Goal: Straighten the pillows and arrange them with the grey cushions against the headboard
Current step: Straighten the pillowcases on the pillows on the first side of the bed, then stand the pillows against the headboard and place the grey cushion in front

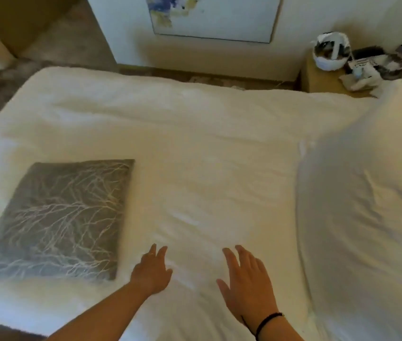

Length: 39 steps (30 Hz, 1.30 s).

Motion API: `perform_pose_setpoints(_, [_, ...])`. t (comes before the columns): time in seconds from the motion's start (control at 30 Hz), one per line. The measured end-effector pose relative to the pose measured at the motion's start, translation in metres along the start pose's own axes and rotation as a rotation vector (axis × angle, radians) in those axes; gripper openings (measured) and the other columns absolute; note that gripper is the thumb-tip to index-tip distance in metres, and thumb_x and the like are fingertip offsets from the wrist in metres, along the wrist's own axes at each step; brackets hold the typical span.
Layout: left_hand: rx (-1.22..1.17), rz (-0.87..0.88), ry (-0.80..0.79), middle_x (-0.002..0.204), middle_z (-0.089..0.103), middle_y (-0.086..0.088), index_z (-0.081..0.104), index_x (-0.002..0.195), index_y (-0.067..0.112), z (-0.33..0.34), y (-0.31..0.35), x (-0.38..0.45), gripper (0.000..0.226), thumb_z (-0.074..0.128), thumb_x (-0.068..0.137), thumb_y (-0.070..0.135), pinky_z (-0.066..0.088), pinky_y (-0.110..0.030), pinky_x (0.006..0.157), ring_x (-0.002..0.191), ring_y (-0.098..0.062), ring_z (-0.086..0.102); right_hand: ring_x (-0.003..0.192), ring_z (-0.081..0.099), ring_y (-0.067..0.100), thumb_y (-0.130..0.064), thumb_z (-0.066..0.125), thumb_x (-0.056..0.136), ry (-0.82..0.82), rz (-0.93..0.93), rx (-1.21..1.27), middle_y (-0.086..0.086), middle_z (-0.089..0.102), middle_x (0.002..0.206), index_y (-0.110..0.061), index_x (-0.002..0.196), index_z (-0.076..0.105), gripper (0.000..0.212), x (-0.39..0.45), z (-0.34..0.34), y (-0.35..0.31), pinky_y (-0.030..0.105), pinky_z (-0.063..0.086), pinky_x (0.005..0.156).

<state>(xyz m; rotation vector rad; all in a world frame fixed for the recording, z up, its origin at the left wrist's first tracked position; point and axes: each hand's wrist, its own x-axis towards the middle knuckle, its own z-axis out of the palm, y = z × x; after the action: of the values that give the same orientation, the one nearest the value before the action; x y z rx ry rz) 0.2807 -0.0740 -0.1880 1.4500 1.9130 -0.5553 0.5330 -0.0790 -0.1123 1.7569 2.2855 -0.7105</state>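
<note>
A grey cushion (54, 220) with a pale branch pattern lies flat on the left side of the white bed (195, 143). A large white pillow (367, 205) lies along the right side of the bed. My left hand (152, 270) hovers over or rests on the white cover just right of the cushion, fingers straight, holding nothing. My right hand (246, 284) is flat beside it, fingers spread, between the cushion and the pillow. The view is blurred. No headboard is visible.
A wooden bedside table (323, 78) at the far right corner carries a white basket (330, 51) and loose clutter. A framed picture (214, 18) leans on the wall beyond the bed. Carpeted floor (67, 45) lies at the far left.
</note>
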Motion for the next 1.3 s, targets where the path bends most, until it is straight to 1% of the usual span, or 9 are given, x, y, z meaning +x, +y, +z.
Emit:
perform_pose_setpoints(0.17, [-0.061, -0.188, 0.208, 0.164, 0.008, -0.008, 0.011, 0.156, 0.022, 0.020, -0.133, 0.002, 0.075, 0.045, 0.095, 0.049, 0.028, -0.043, 0.116, 0.148, -0.029, 0.017, 0.138, 0.033, 0.021, -0.058, 0.047, 0.092, -0.209, -0.163, 0.077, 0.000, 0.026, 0.154, -0.031, 0.149, 0.018, 0.069, 0.049, 0.051, -0.103, 0.034, 0.030, 0.113])
perform_pose_setpoints(0.37, [0.148, -0.123, 0.352, 0.166, -0.006, -0.007, -0.007, 0.156, 0.024, 0.058, -0.213, 0.025, 0.088, 0.052, 0.094, 0.041, 0.010, -0.050, 0.121, 0.151, -0.030, 0.007, 0.127, 0.048, 0.015, -0.064, 0.053, 0.088, -0.516, 0.032, 0.492, -0.005, 0.041, 0.144, -0.034, 0.143, 0.031, 0.066, 0.107, 0.110, -0.199, 0.030, 0.045, 0.098])
perform_pose_setpoints(0.47, [0.264, -0.056, 0.415, 0.165, -0.011, -0.009, -0.012, 0.156, 0.026, 0.068, -0.234, 0.040, 0.089, 0.051, 0.095, 0.040, -0.008, -0.058, 0.117, 0.151, -0.035, 0.004, 0.099, 0.060, 0.007, -0.062, 0.050, 0.090, -0.564, 0.247, 0.664, -0.005, 0.052, 0.136, -0.033, 0.139, 0.036, 0.058, 0.121, 0.134, -0.227, 0.015, 0.050, 0.065])
perform_pose_setpoints(0.53, [0.284, -0.028, 0.462, 0.165, 0.010, -0.008, 0.013, 0.156, 0.032, 0.061, -0.246, 0.048, 0.077, 0.056, 0.092, 0.037, -0.004, -0.061, 0.117, 0.148, -0.037, 0.017, 0.084, 0.058, -0.002, -0.064, 0.050, 0.089, -0.594, 0.332, 0.722, -0.008, 0.055, 0.123, -0.032, 0.139, 0.038, 0.060, 0.126, 0.144, -0.239, 0.012, 0.043, 0.051])
perform_pose_setpoints(0.67, [0.177, 0.051, 0.607, 0.116, 0.069, -0.001, 0.068, 0.104, 0.026, 0.034, -0.253, 0.053, 0.037, 0.075, 0.070, 0.015, 0.023, -0.060, 0.114, 0.119, -0.032, 0.056, 0.095, 0.063, 0.009, -0.068, 0.055, 0.084, -0.568, 0.412, 0.778, -0.005, 0.059, 0.116, -0.025, 0.138, 0.045, 0.070, 0.144, 0.152, -0.255, 0.027, 0.052, 0.078])
perform_pose_setpoints(0.77, [0.026, 0.149, 0.736, 0.088, 0.073, 0.007, 0.070, 0.084, 0.025, 0.019, -0.246, 0.042, 0.028, 0.076, 0.065, 0.006, 0.029, -0.058, 0.113, 0.105, -0.023, 0.064, 0.107, 0.063, 0.021, -0.065, 0.060, 0.083, -0.573, 0.546, 1.042, 0.005, 0.065, 0.118, -0.017, 0.130, 0.055, 0.067, 0.166, 0.144, -0.269, 0.044, 0.051, 0.097])
perform_pose_setpoints(0.93, [-0.080, 0.360, 0.795, 0.081, 0.067, 0.013, 0.068, 0.080, 0.028, -0.018, -0.208, 0.004, 0.018, 0.076, 0.070, 0.016, 0.024, -0.064, 0.113, 0.099, -0.014, 0.063, 0.100, 0.070, 0.033, -0.043, 0.079, 0.078, -0.510, 0.605, 1.491, 0.015, 0.074, 0.107, -0.006, 0.112, 0.068, 0.051, 0.184, 0.097, -0.273, 0.052, 0.053, 0.094])
perform_pose_setpoints(1.1, [-0.090, 0.435, 0.628, 0.112, 0.064, 0.022, 0.067, 0.107, 0.038, -0.024, -0.163, -0.034, 0.024, 0.066, 0.083, 0.040, 0.009, -0.071, 0.113, 0.122, -0.009, 0.052, 0.078, 0.073, 0.034, -0.018, 0.082, 0.079, -0.316, 0.663, 1.271, 0.018, 0.075, 0.091, 0.002, 0.100, 0.072, 0.030, 0.159, 0.059, -0.240, 0.042, 0.060, 0.065])
perform_pose_setpoints(1.3, [-0.271, 0.438, 0.558, 0.165, -0.004, 0.010, 0.018, 0.147, 0.053, -0.035, -0.138, -0.053, 0.096, 0.055, 0.065, 0.086, 0.003, -0.067, 0.115, 0.148, -0.022, 0.015, 0.062, 0.066, 0.022, -0.036, 0.066, 0.088, 0.038, 0.287, 0.841, 0.002, 0.069, 0.063, -0.012, 0.065, 0.067, 0.035, 0.118, -0.006, -0.226, 0.035, 0.056, 0.058])
